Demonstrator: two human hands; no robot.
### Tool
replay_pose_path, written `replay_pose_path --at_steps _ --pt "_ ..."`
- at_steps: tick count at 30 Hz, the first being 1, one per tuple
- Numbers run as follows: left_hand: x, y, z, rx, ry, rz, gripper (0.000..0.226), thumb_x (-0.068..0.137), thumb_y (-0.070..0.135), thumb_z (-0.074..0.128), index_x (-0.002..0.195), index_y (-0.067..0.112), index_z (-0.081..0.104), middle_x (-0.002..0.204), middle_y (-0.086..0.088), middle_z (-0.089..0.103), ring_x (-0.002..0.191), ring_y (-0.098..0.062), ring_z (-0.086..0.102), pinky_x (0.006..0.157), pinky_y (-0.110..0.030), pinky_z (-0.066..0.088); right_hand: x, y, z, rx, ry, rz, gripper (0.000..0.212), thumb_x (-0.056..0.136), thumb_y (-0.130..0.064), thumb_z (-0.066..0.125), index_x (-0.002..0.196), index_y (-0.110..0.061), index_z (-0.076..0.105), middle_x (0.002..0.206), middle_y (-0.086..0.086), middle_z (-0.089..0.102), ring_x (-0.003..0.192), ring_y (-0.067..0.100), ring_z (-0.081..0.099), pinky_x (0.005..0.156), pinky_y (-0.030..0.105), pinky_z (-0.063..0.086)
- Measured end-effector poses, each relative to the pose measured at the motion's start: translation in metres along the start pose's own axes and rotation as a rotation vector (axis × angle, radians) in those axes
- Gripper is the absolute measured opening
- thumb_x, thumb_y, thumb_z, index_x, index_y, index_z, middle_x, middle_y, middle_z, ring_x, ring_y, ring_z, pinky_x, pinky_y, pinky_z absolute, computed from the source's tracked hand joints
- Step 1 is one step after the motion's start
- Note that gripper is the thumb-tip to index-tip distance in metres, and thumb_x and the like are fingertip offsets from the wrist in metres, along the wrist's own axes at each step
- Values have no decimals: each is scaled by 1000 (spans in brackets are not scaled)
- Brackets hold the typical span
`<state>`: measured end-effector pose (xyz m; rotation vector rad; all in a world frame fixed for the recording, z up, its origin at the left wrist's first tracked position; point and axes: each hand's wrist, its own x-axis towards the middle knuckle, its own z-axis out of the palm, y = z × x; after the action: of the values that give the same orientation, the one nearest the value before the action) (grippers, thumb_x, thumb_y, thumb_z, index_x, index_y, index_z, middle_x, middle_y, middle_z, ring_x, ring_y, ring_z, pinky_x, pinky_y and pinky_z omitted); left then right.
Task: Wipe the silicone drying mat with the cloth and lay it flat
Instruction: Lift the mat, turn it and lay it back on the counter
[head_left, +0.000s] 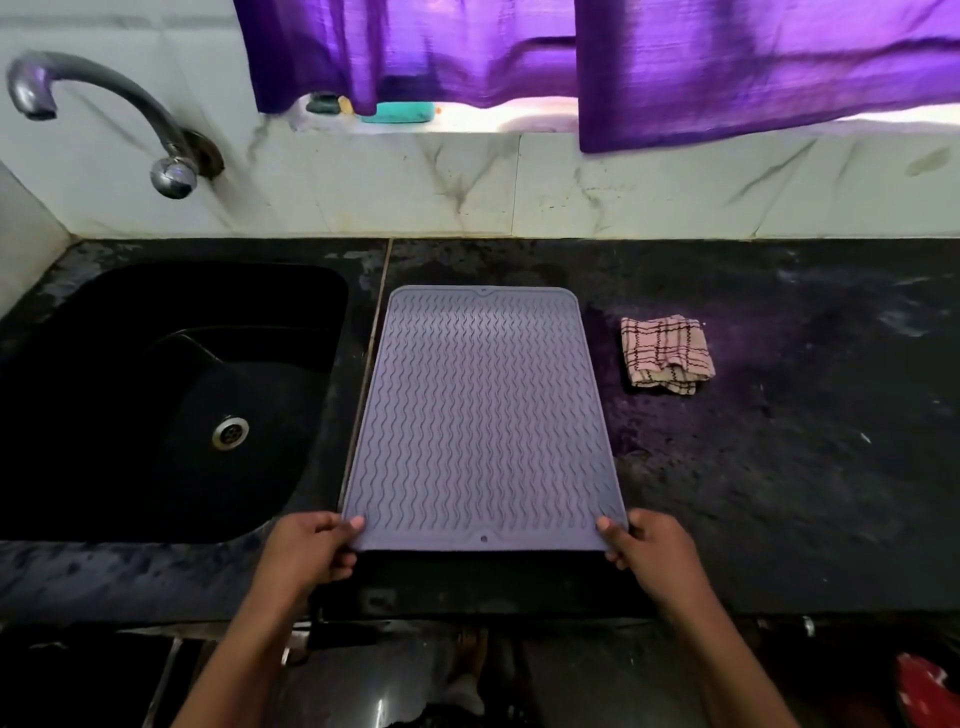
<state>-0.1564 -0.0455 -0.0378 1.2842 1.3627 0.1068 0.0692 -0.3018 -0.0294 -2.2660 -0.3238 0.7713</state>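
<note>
Both hands pinch the mat's (483, 415) near corners, left hand (306, 548) on one, right hand (647, 553) on the other, thumbs on top. Mat's spread ridged-side up on the black counter (779, 467), sink (171, 395) just left of it, folded checked cloth (666, 354) right of it, not touching.

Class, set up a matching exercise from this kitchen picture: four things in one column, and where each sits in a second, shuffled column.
Things:
1. drying mat
2. checked cloth
3. tap
4. sink

Places:
A. on the wall, top left
B. sunk into the counter, left of the mat
C. on the counter, right of the mat
D. near corners held by both hands

Pairs: 1-D, 2-C, 3-A, 4-B
</note>
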Motion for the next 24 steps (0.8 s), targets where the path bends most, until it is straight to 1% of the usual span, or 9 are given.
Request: replay_pose_path --at_steps 6,9,11,13,14,15,17,20,24 --pt "-13 -6 7 207 -35 -3 24 88 18 66 70 3 65 54 -7 66 47 -17 58 47 -25 46 2 0 -6 -289 -62 100 27 90 -40 56 79 -16 62 68 0 67 66 16 64 66 31 51" --pt "-16 13 -6 738 65 17 44 81 51 65 65 10 66 58 -4 69 56 -17 65 56 -27 50 -1 -21 -11 -698 -6 171 43 84 -60 52 92 -18 59 92 3 66 86 20 63 71 30 50" --pt "-11 39 -7 1081 291 164 60 72 73 57 73 13 63 70 -4 67 68 -21 65 63 -30 53 3 -49 -22 -853 102 104 53 83 -67 47 100 -18 57 103 4 61 93 20 60 72 29 48" --pt "6 81 10 1097 409 407 62 75 75 49 93 17 59 86 -5 65 78 -23 64 67 -34 54 25 -82 -25 -791 241 -107 57 87 -62 44 116 -14 53 117 8 53 107 22 53 80 32 47" --pt "24 105 25 1040 385 520 63 79 72 48 109 18 57 101 -7 65 92 -24 64 76 -38 55 47 -97 -22 -701 268 -219 56 89 -57 45 123 -13 49 125 10 48 114 24 47 85 34 45" --pt "46 127 43 1005 313 607 66 82 68 48 127 19 50 122 -9 60 112 -26 58 92 -45 50 74 -113 -16 -621 254 -311 56 90 -53 47 130 -13 45 133 11 43 122 25 41 92 37 42" --pt "91 161 78 1072 133 672 79 85 65 45 148 22 23 155 -10 27 142 -28 26 115 -53 20 131 -139 4 -609 109 -371 65 90 -52 48 142 -16 32 152 12 23 138 29 23 107 45 28" --pt "143 179 108 1142 -22 559 91 82 74 36 150 30 -5 159 -8 -12 146 -30 -11 115 -51 -5 193 -150 31 -702 -69 -306 79 90 -61 39 150 -22 5 158 9 -14 144 27 -13 113 53 -1" --pt "165 177 112 1115 -104 542 93 81 75 34 148 33 -15 155 -4 -28 142 -28 -26 112 -47 -15 221 -140 38 -739 -138 -268 82 89 -68 28 148 -28 -12 154 6 -28 141 24 -24 111 51 -12"
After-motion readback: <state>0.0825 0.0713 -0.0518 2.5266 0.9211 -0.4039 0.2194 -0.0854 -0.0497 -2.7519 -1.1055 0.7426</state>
